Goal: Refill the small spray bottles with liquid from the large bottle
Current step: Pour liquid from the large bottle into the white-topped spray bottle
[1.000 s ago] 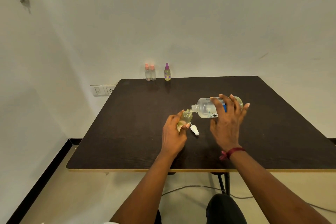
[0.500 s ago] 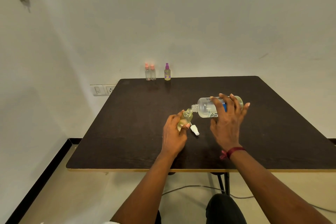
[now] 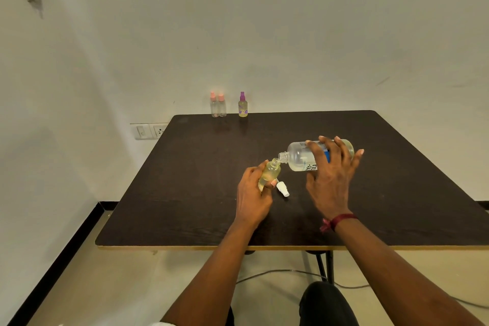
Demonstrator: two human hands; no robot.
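My left hand [image 3: 252, 193] grips a small open spray bottle [image 3: 270, 171] holding yellowish liquid, tilted slightly right above the dark table [image 3: 185, 193]. My right hand [image 3: 330, 177] holds the large clear bottle [image 3: 299, 157] tipped on its side, its open neck touching the small bottle's mouth. A white spray cap [image 3: 282, 189] lies on the table between my hands. My right fingers cover much of the large bottle's blue label.
Two pink-capped small bottles [image 3: 218, 106] and a purple-capped one [image 3: 243, 106] stand at the table's far edge by the wall. Wall sockets [image 3: 149, 131] sit left of the table. A cable [image 3: 277, 272] runs on the floor under it.
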